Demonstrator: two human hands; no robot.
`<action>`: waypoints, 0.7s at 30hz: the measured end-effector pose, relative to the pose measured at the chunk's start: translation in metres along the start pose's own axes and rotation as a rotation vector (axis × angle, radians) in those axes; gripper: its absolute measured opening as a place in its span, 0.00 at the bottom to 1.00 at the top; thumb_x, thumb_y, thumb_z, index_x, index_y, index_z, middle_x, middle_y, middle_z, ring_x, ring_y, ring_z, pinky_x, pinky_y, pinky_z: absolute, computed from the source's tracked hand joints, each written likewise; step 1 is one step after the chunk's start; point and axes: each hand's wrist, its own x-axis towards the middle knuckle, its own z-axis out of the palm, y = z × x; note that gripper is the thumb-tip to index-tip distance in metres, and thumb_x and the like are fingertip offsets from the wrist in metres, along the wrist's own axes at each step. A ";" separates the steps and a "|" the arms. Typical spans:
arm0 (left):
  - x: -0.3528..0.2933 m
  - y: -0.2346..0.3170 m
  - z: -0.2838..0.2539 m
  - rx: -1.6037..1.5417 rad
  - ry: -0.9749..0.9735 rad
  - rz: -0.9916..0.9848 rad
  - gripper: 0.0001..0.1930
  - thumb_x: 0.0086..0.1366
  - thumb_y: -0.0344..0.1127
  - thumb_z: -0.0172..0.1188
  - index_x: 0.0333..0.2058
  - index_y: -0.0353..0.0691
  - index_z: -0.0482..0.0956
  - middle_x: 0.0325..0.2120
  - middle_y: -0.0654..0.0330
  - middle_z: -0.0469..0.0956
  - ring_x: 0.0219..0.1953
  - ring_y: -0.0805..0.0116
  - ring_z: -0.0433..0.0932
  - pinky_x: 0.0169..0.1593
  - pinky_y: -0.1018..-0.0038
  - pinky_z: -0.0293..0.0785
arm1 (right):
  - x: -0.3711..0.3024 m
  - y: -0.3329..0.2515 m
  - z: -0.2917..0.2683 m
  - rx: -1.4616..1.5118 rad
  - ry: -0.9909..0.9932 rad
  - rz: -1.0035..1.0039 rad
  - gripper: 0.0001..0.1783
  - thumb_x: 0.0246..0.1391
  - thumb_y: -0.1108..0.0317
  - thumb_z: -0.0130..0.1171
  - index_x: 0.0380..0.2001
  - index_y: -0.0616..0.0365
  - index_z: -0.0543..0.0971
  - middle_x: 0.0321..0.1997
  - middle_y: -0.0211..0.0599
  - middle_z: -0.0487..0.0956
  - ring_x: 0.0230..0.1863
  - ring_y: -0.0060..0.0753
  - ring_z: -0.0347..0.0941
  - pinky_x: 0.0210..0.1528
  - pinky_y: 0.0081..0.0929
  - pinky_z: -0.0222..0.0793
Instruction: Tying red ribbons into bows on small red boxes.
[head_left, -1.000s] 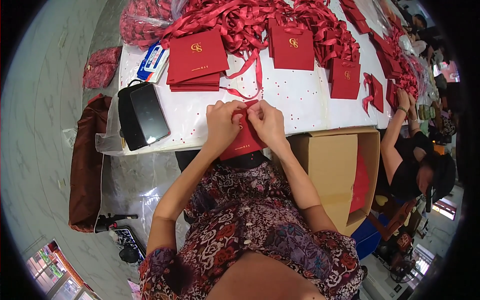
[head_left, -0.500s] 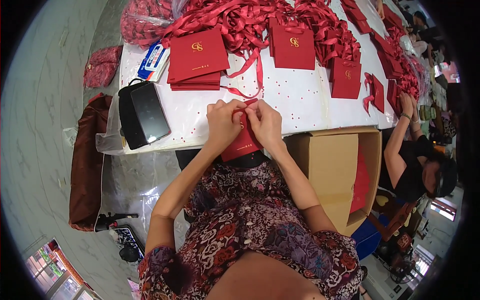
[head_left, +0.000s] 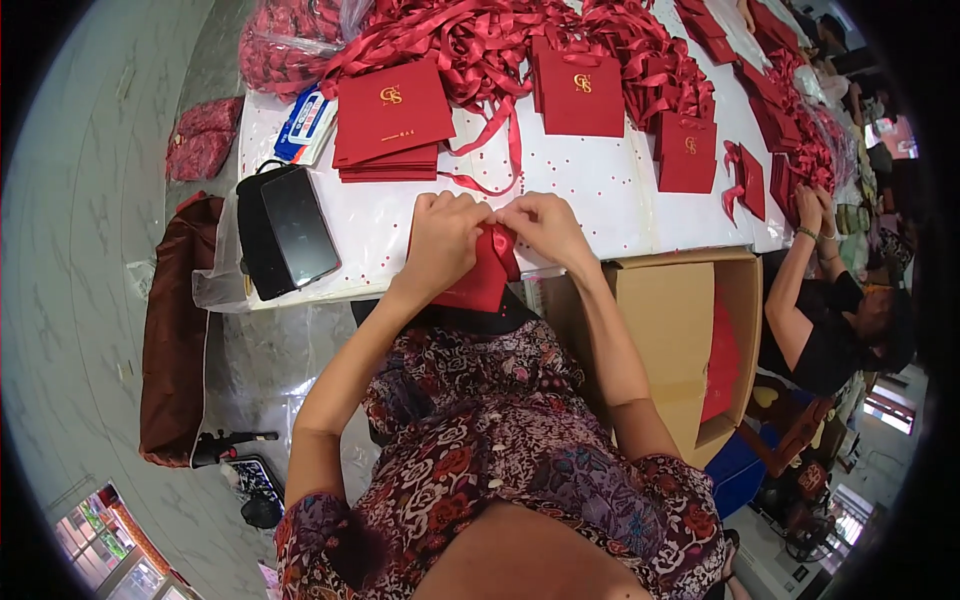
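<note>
In the head view, the left hand (head_left: pixel 447 238) clasps the red gift bag (head_left: pixel 480 285) over the white table's (head_left: pixel 378 235) front edge; the right hand's (head_left: pixel 548 234) fingertips are pinched together beside the red satin ribbon (head_left: pixel 504 243), their catch hidden. Uneven tugging could crease the bag or let the ribbon slip.

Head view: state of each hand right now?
Left hand: closed, holding the red bag near its top.
Right hand: pinched closed; what it grips cannot be told.
</note>
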 end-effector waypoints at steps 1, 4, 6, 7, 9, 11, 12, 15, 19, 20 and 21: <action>0.000 0.001 0.001 0.054 0.014 0.058 0.08 0.54 0.25 0.63 0.33 0.44 0.81 0.26 0.63 0.76 0.34 0.63 0.73 0.46 0.65 0.61 | 0.006 0.003 -0.004 -0.001 0.001 -0.002 0.10 0.53 0.63 0.65 0.28 0.60 0.85 0.18 0.34 0.77 0.18 0.26 0.68 0.24 0.27 0.64; 0.001 0.002 0.004 0.112 0.037 0.147 0.08 0.54 0.25 0.62 0.33 0.45 0.81 0.28 0.64 0.76 0.35 0.64 0.72 0.47 0.66 0.61 | 0.023 0.013 -0.015 0.133 -0.260 0.120 0.12 0.54 0.64 0.66 0.23 0.62 0.84 0.13 0.25 0.73 0.17 0.16 0.64 0.21 0.22 0.59; 0.001 0.001 0.004 0.109 0.042 0.162 0.07 0.55 0.24 0.62 0.32 0.44 0.81 0.28 0.65 0.76 0.35 0.64 0.72 0.47 0.66 0.61 | 0.030 0.017 -0.016 0.250 -0.383 0.150 0.13 0.54 0.65 0.66 0.20 0.63 0.84 0.15 0.18 0.71 0.18 0.11 0.62 0.20 0.18 0.55; 0.001 0.000 0.004 0.106 0.047 0.174 0.07 0.55 0.24 0.62 0.32 0.44 0.81 0.28 0.65 0.75 0.34 0.64 0.72 0.47 0.66 0.61 | 0.030 0.016 -0.014 0.249 -0.384 0.148 0.13 0.54 0.65 0.66 0.20 0.63 0.84 0.15 0.18 0.71 0.18 0.11 0.62 0.20 0.18 0.55; 0.001 -0.001 0.003 0.103 0.059 0.182 0.06 0.55 0.25 0.63 0.32 0.45 0.80 0.28 0.65 0.75 0.34 0.64 0.71 0.48 0.66 0.60 | 0.032 0.014 -0.008 0.302 -0.342 0.147 0.12 0.53 0.68 0.65 0.19 0.63 0.83 0.16 0.18 0.73 0.18 0.11 0.62 0.19 0.17 0.55; 0.001 -0.002 0.001 0.099 0.071 0.190 0.06 0.55 0.27 0.64 0.31 0.45 0.80 0.28 0.65 0.75 0.34 0.64 0.71 0.48 0.66 0.60 | 0.035 0.021 -0.001 0.334 -0.311 0.148 0.11 0.52 0.67 0.65 0.20 0.63 0.83 0.16 0.20 0.74 0.18 0.12 0.63 0.19 0.18 0.56; 0.002 -0.001 -0.003 0.053 0.049 0.148 0.06 0.54 0.29 0.65 0.31 0.45 0.80 0.28 0.65 0.75 0.34 0.64 0.71 0.48 0.65 0.60 | 0.036 0.023 0.002 0.365 -0.277 0.151 0.11 0.51 0.66 0.65 0.21 0.63 0.83 0.16 0.21 0.75 0.18 0.12 0.64 0.19 0.18 0.57; 0.002 0.001 -0.002 -0.025 -0.002 0.092 0.07 0.54 0.32 0.68 0.31 0.46 0.80 0.27 0.66 0.75 0.34 0.65 0.72 0.49 0.65 0.59 | 0.040 0.022 0.019 0.306 0.053 0.128 0.12 0.50 0.64 0.66 0.23 0.63 0.84 0.15 0.25 0.76 0.18 0.14 0.66 0.20 0.20 0.60; -0.001 0.003 0.005 -0.042 0.002 0.025 0.07 0.54 0.36 0.69 0.31 0.46 0.80 0.27 0.65 0.77 0.35 0.64 0.73 0.49 0.65 0.58 | 0.047 0.020 0.010 0.244 0.275 0.106 0.15 0.50 0.58 0.67 0.27 0.62 0.84 0.17 0.28 0.77 0.19 0.18 0.69 0.23 0.21 0.64; 0.000 0.002 0.006 -0.063 0.033 -0.031 0.07 0.54 0.36 0.69 0.30 0.46 0.81 0.28 0.65 0.78 0.36 0.64 0.73 0.49 0.65 0.58 | 0.043 0.023 0.006 0.243 0.280 0.107 0.15 0.50 0.58 0.67 0.27 0.62 0.84 0.17 0.28 0.77 0.19 0.18 0.69 0.23 0.21 0.64; 0.000 -0.002 0.006 -0.078 0.046 -0.082 0.07 0.54 0.37 0.69 0.30 0.45 0.81 0.28 0.64 0.80 0.36 0.64 0.75 0.49 0.64 0.58 | 0.038 0.025 0.002 0.253 0.302 0.037 0.16 0.50 0.57 0.68 0.28 0.62 0.84 0.19 0.29 0.78 0.21 0.18 0.70 0.25 0.21 0.65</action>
